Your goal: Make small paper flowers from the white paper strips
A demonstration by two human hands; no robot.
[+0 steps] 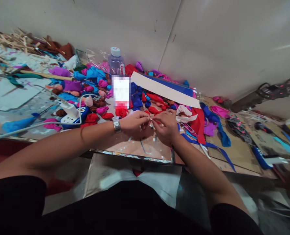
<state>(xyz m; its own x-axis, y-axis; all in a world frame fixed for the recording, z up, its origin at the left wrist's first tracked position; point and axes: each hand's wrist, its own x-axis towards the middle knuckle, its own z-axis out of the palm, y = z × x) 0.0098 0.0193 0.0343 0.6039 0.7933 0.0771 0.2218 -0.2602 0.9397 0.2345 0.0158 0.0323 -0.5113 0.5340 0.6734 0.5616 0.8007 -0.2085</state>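
My left hand [136, 121], with a metal watch [116, 124] on its wrist, is closed in a pinch above the front part of the table. The fingertips of my right hand [166, 124] are pinched too and meet those of the left. Whatever lies between them is small, partly pale, and too hidden to name. Just right of my right hand lies a strip of white fabric [187, 119], beside a red fabric strip [199, 125]. Red cloth bundles [121, 112] and blue cloth [136, 96] lie beyond my hands.
A plastic bottle [116, 63] stands behind a lit, blurred phone [121, 93]. A long cream strip [164, 89] lies across the colourful cloth. On the left are a power strip [75, 118] with a white cable and green-handled scissors [15, 81]. Wooden sticks [17, 40] lie farther back.
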